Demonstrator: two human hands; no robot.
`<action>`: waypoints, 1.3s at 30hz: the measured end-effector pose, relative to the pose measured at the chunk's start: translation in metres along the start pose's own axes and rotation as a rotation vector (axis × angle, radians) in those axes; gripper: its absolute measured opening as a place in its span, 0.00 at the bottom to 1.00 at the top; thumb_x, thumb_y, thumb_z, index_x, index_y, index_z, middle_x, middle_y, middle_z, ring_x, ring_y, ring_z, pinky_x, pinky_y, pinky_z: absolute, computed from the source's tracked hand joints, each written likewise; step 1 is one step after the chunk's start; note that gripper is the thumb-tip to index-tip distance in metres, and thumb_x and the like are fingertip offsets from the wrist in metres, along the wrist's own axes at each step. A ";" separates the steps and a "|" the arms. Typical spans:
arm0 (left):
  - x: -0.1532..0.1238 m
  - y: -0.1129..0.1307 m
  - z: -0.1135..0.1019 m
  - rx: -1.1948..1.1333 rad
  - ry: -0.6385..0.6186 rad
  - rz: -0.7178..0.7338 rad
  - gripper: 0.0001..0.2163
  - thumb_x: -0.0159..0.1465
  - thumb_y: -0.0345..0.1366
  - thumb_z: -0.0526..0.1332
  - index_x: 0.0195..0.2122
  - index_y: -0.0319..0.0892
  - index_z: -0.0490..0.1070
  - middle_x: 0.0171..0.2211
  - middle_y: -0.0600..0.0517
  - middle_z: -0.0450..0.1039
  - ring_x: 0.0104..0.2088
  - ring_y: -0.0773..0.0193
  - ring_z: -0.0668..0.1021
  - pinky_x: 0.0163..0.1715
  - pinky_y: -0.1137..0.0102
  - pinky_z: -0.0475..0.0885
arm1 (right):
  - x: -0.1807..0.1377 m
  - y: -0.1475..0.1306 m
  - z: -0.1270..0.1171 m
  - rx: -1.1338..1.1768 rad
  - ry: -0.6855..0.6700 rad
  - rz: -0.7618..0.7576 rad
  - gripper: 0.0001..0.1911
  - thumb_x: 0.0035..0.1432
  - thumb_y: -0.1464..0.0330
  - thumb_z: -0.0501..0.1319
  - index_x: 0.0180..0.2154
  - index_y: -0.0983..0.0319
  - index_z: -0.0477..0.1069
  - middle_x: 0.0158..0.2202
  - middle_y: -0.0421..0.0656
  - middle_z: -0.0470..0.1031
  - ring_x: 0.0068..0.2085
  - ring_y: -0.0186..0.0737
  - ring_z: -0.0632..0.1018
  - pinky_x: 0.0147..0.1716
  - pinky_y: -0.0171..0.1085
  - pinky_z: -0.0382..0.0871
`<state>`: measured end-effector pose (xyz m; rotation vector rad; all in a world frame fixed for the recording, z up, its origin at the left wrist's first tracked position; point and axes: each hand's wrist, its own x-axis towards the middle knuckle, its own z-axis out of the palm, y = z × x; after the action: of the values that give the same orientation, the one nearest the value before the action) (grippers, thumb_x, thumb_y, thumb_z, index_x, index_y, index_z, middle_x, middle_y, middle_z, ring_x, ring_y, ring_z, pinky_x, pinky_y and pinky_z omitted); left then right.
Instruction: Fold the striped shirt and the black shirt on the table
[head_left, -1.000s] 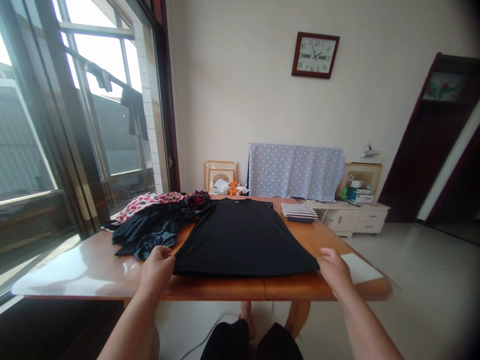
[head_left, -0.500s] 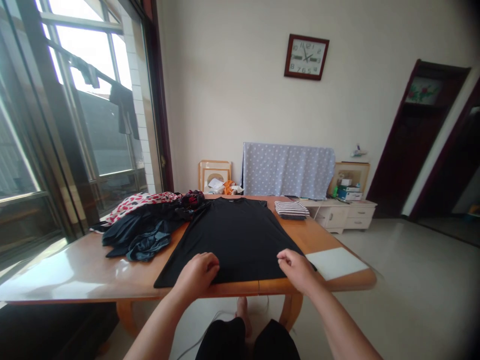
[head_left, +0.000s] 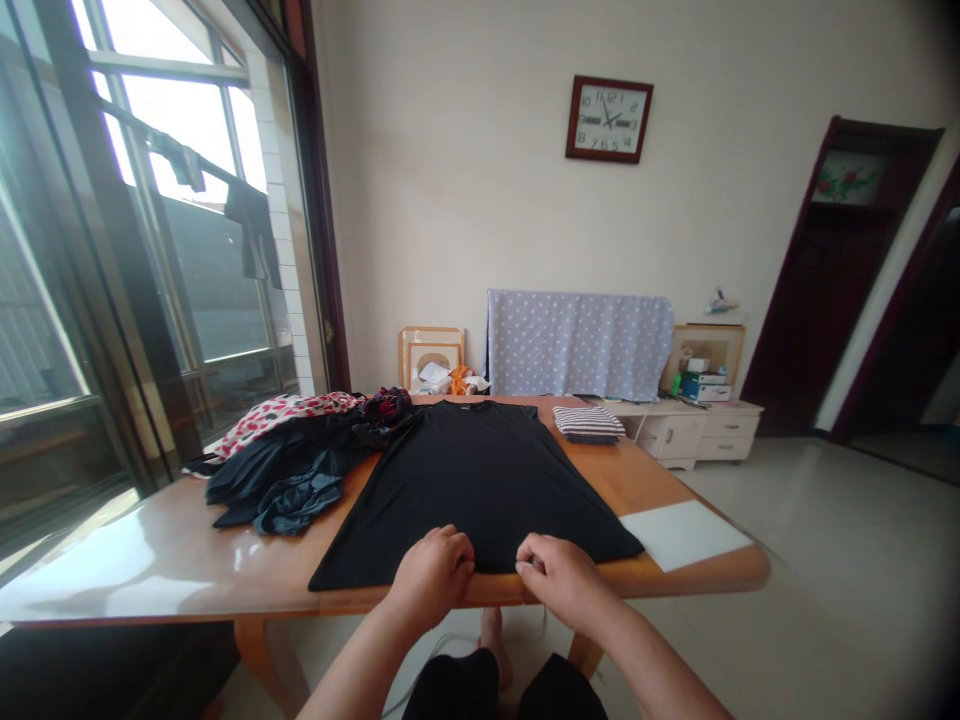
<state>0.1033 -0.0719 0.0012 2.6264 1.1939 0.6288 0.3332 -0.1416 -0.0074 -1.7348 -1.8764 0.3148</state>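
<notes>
A black T-shirt (head_left: pixel 465 480) lies spread flat on the wooden table (head_left: pixel 187 570), its collar at the far side and its hem along the near edge. My left hand (head_left: pixel 439 568) is at the hem, left of the middle, with its fingers curled in on the cloth. Close by on the right, my right hand (head_left: pixel 551 570) is closed at the same hem, thumb and fingers together. The fingertips of both hands are partly hidden, and a short stretch of hem shows between them.
Left of the shirt is a heap of dark clothes (head_left: pixel 285 480) with a red-and-white patterned garment (head_left: pixel 281 415). A folded striped stack (head_left: pixel 589 422) sits at the far right, and a white sheet (head_left: pixel 686 535) at the near right corner. Behind stands a low white cabinet (head_left: pixel 724 435).
Both hands have moved inward toward each other and down to the hem. The shirt stays spread flat, and the view has tilted slightly.
</notes>
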 end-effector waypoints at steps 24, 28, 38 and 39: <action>-0.007 0.016 0.009 0.098 0.201 -0.099 0.10 0.67 0.32 0.51 0.45 0.47 0.69 0.37 0.51 0.78 0.39 0.60 0.77 0.38 0.67 0.62 | -0.009 -0.046 0.025 -0.240 0.057 -0.142 0.12 0.62 0.63 0.58 0.46 0.55 0.73 0.45 0.45 0.73 0.49 0.48 0.69 0.50 0.45 0.58; -0.020 0.023 0.012 0.147 0.200 -0.039 0.10 0.67 0.32 0.51 0.41 0.46 0.71 0.35 0.49 0.77 0.39 0.57 0.75 0.40 0.62 0.61 | -0.009 -0.048 0.025 -0.251 0.049 -0.125 0.09 0.63 0.63 0.58 0.43 0.55 0.73 0.43 0.44 0.72 0.47 0.47 0.69 0.48 0.43 0.57; -0.032 0.026 0.018 0.168 0.214 0.017 0.13 0.70 0.42 0.51 0.42 0.51 0.75 0.39 0.48 0.75 0.43 0.55 0.72 0.43 0.59 0.59 | -0.008 -0.045 0.023 -0.244 0.054 -0.091 0.09 0.62 0.63 0.58 0.43 0.54 0.74 0.43 0.44 0.72 0.48 0.46 0.69 0.48 0.42 0.57; -0.032 0.026 0.019 0.165 0.217 0.018 0.13 0.70 0.42 0.51 0.42 0.51 0.76 0.39 0.48 0.74 0.43 0.55 0.72 0.43 0.59 0.59 | -0.008 -0.043 0.022 -0.244 0.064 -0.082 0.09 0.62 0.62 0.58 0.43 0.54 0.74 0.43 0.44 0.72 0.48 0.46 0.69 0.49 0.42 0.57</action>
<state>0.1103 -0.1126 -0.0165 2.7642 1.3358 0.8729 0.2846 -0.1504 -0.0047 -1.7931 -2.0003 -0.0026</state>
